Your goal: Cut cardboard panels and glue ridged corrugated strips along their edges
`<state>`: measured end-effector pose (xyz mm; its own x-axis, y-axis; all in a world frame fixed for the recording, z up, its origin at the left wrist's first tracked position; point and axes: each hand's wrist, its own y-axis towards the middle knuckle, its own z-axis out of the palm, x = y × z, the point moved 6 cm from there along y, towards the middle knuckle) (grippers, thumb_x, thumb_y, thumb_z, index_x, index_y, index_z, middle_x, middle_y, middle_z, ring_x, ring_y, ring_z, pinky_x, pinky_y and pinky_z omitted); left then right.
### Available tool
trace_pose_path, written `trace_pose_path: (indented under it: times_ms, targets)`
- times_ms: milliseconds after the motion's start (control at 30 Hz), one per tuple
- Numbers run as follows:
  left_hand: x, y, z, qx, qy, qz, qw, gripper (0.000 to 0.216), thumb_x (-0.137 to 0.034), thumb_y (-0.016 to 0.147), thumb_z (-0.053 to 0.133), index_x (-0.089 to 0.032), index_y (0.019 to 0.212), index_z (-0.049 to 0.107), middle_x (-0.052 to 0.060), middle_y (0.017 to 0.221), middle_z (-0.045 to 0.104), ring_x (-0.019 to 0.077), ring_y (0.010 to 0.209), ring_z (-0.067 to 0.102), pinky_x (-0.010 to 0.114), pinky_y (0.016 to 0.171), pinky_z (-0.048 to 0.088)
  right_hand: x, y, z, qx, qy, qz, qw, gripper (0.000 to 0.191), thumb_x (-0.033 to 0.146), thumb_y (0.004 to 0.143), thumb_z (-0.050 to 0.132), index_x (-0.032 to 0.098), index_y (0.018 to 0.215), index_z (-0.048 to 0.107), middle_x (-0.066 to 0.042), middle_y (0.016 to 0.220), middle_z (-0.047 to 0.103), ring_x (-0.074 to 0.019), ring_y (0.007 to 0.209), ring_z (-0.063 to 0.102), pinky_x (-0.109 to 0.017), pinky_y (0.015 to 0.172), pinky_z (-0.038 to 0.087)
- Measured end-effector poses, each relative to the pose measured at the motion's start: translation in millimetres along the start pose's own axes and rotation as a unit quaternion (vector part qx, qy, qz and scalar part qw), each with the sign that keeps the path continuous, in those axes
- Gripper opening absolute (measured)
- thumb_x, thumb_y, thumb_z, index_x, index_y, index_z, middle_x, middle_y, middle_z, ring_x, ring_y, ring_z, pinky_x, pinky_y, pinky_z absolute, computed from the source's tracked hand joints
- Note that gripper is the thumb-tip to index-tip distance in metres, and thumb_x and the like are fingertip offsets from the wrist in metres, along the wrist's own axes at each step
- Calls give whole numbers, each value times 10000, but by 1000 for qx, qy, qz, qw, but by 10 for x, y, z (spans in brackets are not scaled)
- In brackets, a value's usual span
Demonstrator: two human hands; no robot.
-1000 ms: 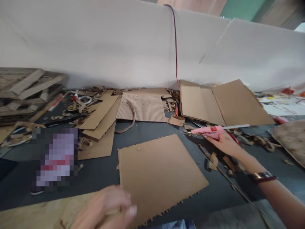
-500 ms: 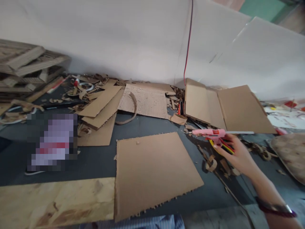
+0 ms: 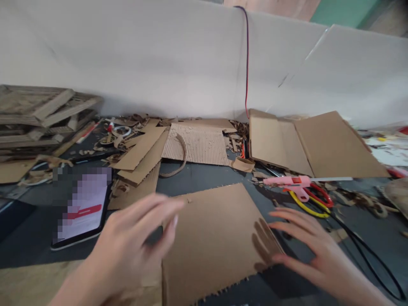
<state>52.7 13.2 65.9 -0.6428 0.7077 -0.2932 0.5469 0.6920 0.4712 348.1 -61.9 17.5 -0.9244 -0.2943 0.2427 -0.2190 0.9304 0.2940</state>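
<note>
Blurred at the left hand [image 3: 127, 240], with thumb and fingers parted over the left edge of a brown cardboard sheet [image 3: 213, 238]; cannot tell if touching. Spread wide at the right hand [image 3: 325, 255], beside the sheet's right edge. Flat on the dark tabletop [image 3: 181, 182] between both, ragged-edged, cut off at the near corner. Beyond, partly hidden by a pink glue gun [image 3: 285, 181]: yellow and red handles [image 3: 307, 208]. Farther back, ribbed corrugated board [image 3: 200, 146].

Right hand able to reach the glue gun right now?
Likely yes: the right hand is open and the pink glue gun lies just beyond it; only the yellow and red handles crowd its grip.
</note>
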Motion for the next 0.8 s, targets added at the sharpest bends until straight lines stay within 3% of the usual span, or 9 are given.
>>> trace_pose_path:
  times_ms: [67,167,233,333,500,567,633,733,800]
  targets:
    - [150,326,139,53,48,1,997,245,-237,843,430,-218,1038,578,56,1019,599,193,886,574,323,723,490,209,68,188,115,0,-69,991,501,516,679,607,299,1126,542,-71,1249,498,-301,1176,410,-475,904,400]
    - [482,586,389,112,147,-46,982,310,-208,822,420,-147,1100,543,105,1102,569,245,997,536,361,779,469,433,208,307,183,10,-119,976,565,559,690,577,308,1189,496,-62,1329,419,-290,1225,351,-502,964,341]
    - [664,657,536,130,185,-65,972,337,-171,813,424,-116,1132,519,127,1115,559,257,1015,522,365,793,456,541,344,303,165,15,-136,977,464,483,751,554,289,1171,512,-61,1324,425,-261,1234,344,-476,972,350]
    - [794,705,695,147,210,-62,964,309,-110,806,405,-117,1073,560,122,988,604,263,921,553,381,758,450,679,584,262,87,9,-164,983,308,262,857,445,223,1149,533,-70,1280,475,-208,1247,327,-411,986,360]
    - [553,690,670,110,152,24,982,286,-72,809,378,-152,976,595,87,896,602,229,854,536,362,740,437,852,1019,349,18,-81,-197,977,497,18,784,368,119,1270,397,-78,1364,369,-212,1296,208,-405,1017,320]
    - [384,637,603,90,102,71,988,283,-67,813,369,-157,967,589,85,907,591,221,865,521,366,750,432,885,1172,392,-1,-117,-204,972,553,8,758,392,113,1299,348,-91,1397,306,-241,1306,164,-442,1018,298]
    - [277,579,545,76,58,91,991,284,-69,828,353,-167,967,580,79,918,586,209,875,513,367,768,427,885,1283,427,-19,-137,-208,968,478,49,781,422,134,1252,413,-92,1353,377,-269,1288,195,-504,1023,248]
    - [256,526,477,53,-5,74,996,245,-107,859,360,-172,982,561,67,925,589,185,889,520,342,791,424,814,1364,446,-43,-132,-200,970,228,142,827,467,196,1016,582,-44,1057,608,-254,1161,379,-553,1036,147]
    - [319,519,449,45,-46,43,997,208,-144,865,382,-171,967,562,60,915,598,169,876,541,310,781,432,729,1376,418,-61,-105,-187,975,126,206,828,508,216,889,618,-11,875,644,-228,1061,447,-533,1043,135]
